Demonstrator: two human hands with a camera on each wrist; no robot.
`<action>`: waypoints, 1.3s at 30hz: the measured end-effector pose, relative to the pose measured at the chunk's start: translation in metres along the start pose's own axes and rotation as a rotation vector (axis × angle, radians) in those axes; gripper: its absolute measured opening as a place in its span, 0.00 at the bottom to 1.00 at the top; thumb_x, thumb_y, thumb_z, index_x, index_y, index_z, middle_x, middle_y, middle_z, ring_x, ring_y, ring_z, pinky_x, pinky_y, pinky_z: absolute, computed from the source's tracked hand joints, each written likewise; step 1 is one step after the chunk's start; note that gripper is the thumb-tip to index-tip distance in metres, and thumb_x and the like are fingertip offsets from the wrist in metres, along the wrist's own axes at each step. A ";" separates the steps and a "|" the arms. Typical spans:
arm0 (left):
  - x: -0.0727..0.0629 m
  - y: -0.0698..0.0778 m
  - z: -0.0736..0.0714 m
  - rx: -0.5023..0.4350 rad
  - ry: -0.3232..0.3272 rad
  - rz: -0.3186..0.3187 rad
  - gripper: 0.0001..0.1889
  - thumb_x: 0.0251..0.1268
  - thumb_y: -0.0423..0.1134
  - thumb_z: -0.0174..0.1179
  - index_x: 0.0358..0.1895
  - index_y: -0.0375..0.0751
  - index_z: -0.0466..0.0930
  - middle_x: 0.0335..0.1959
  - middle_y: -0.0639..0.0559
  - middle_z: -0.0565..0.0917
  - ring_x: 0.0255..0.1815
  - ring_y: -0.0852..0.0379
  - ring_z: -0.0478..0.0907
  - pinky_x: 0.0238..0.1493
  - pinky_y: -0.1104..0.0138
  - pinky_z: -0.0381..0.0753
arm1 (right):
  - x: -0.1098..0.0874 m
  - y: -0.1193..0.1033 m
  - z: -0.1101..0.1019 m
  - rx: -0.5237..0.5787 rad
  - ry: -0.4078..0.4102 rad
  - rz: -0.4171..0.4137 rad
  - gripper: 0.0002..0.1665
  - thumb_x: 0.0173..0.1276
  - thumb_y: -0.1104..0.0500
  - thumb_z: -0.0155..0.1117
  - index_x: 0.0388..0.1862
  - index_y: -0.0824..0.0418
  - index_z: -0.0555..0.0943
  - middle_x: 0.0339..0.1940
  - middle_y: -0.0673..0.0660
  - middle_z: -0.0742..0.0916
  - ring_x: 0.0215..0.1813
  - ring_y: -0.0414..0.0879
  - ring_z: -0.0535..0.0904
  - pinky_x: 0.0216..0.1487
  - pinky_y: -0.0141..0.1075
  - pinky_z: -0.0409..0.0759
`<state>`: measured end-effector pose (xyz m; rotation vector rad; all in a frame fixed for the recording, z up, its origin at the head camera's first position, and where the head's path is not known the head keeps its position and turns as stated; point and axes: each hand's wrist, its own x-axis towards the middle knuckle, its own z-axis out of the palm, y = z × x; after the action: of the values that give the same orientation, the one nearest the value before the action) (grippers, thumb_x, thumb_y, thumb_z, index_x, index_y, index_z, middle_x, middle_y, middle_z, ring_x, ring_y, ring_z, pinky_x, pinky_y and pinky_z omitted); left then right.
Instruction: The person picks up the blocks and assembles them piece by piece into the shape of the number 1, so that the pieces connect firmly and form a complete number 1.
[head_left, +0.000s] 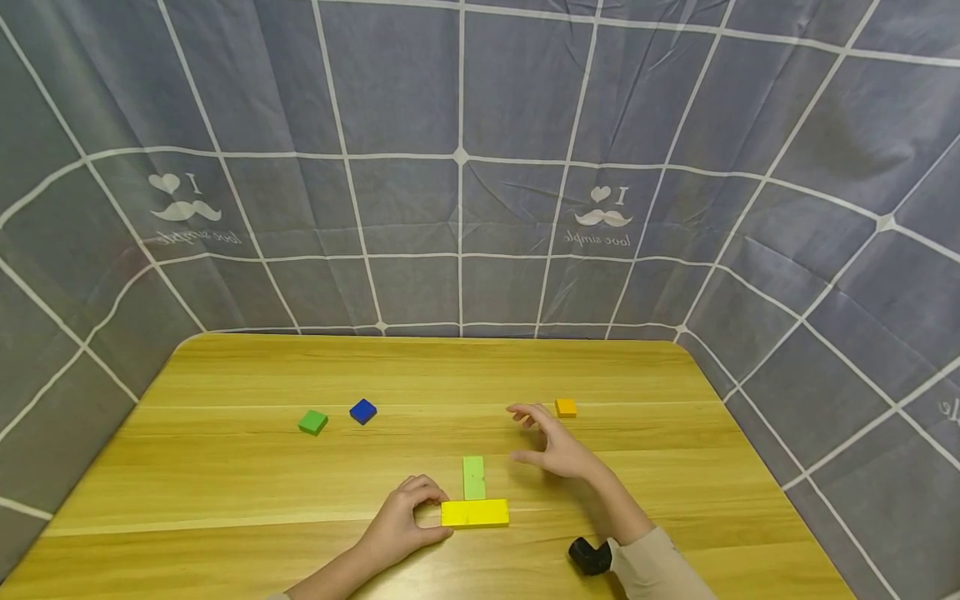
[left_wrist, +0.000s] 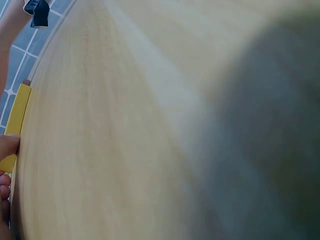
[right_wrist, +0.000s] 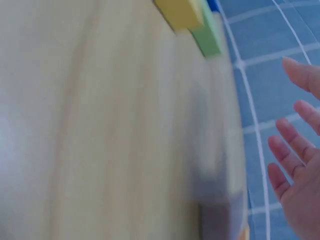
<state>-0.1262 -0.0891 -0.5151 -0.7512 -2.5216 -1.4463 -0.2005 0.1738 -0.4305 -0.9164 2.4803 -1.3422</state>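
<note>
My left hand (head_left: pixel 401 517) grips the left end of a long yellow block (head_left: pixel 475 514) lying on the table, thumb on the near side and fingers on the far side. In the left wrist view the thumb presses on the yellow block (left_wrist: pixel 18 111). Against the yellow block's far side lies a light green block (head_left: pixel 473 477), its long side pointing away from me. My right hand (head_left: pixel 558 450) is raised over the table with spread fingers and holds nothing. Just beyond it to the right is a small orange block (head_left: pixel 566 408). In the right wrist view this hand (right_wrist: pixel 305 175) also appears bare.
On the wooden table (head_left: pixel 225 483), a green block (head_left: pixel 312 422) and a blue block (head_left: pixel 363 412) lie apart at the far left. A black device (head_left: pixel 588 557) sits at the right wrist. Grey checked cloth (head_left: pixel 405 200) hangs behind the table and along both sides.
</note>
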 end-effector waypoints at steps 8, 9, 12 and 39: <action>0.000 0.000 0.000 -0.008 0.000 -0.002 0.15 0.39 0.37 0.74 0.33 0.48 0.80 0.32 0.66 0.76 0.35 0.65 0.68 0.38 0.71 0.74 | -0.012 0.024 -0.021 0.006 0.046 0.019 0.42 0.55 0.66 0.67 0.67 0.66 0.58 0.57 0.70 0.68 0.55 0.65 0.62 0.52 0.59 0.59; 0.000 0.000 0.000 -0.009 0.000 -0.002 0.15 0.39 0.37 0.74 0.33 0.48 0.80 0.32 0.66 0.76 0.35 0.65 0.68 0.38 0.71 0.74 | -0.013 0.030 -0.023 0.002 0.052 0.028 0.43 0.55 0.65 0.68 0.67 0.65 0.58 0.57 0.69 0.68 0.55 0.63 0.63 0.52 0.58 0.60; -0.001 0.000 0.001 -0.010 0.005 0.004 0.15 0.38 0.37 0.74 0.33 0.49 0.80 0.32 0.66 0.76 0.35 0.65 0.68 0.37 0.71 0.74 | -0.017 0.050 -0.026 -0.019 0.066 0.044 0.45 0.55 0.61 0.69 0.68 0.63 0.57 0.58 0.66 0.67 0.56 0.59 0.63 0.52 0.54 0.61; 0.000 0.000 0.001 -0.007 -0.004 -0.009 0.14 0.39 0.37 0.73 0.33 0.48 0.80 0.33 0.65 0.75 0.35 0.65 0.69 0.38 0.71 0.75 | -0.039 0.093 -0.044 0.136 -0.087 0.162 0.54 0.49 0.61 0.72 0.70 0.64 0.52 0.61 0.68 0.64 0.57 0.58 0.57 0.59 0.53 0.54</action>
<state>-0.1256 -0.0885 -0.5155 -0.7460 -2.5275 -1.4579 -0.2286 0.2646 -0.4849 -0.7124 2.3115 -1.3666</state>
